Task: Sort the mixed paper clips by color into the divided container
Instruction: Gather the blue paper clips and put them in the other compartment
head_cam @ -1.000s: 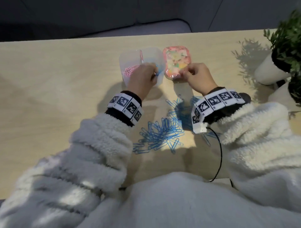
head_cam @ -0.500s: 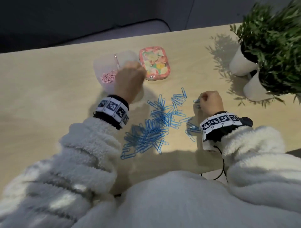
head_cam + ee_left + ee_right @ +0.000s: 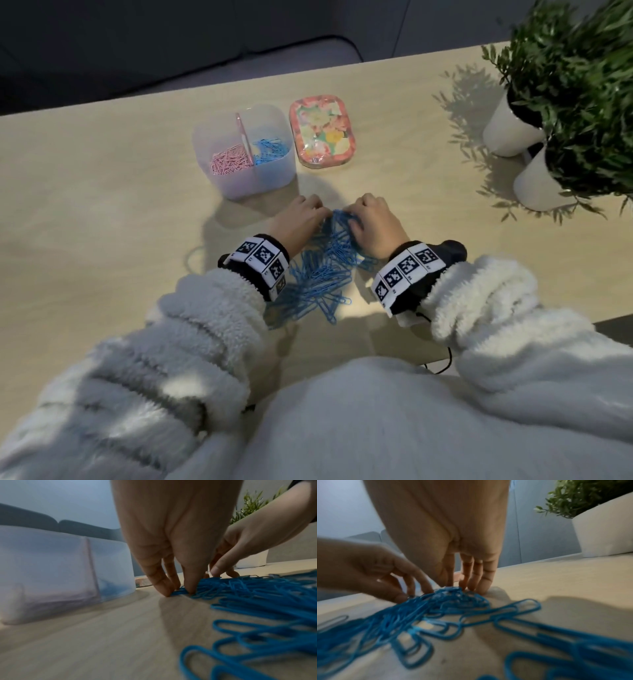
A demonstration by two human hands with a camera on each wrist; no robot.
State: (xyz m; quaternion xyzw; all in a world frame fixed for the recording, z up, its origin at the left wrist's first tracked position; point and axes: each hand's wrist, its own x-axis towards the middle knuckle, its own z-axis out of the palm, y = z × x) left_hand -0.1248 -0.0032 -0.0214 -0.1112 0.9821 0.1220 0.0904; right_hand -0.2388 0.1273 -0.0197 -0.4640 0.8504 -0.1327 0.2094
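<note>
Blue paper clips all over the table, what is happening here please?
A person is sorting paper clips by color. Both hands are down at the far end of the blue paper clip pile on the table: the left hand and the right hand touch it with their fingertips from opposite sides. The divided container beyond them holds pink clips in its left compartment and blue clips in its right. A floral tin stands beside it.
</note>
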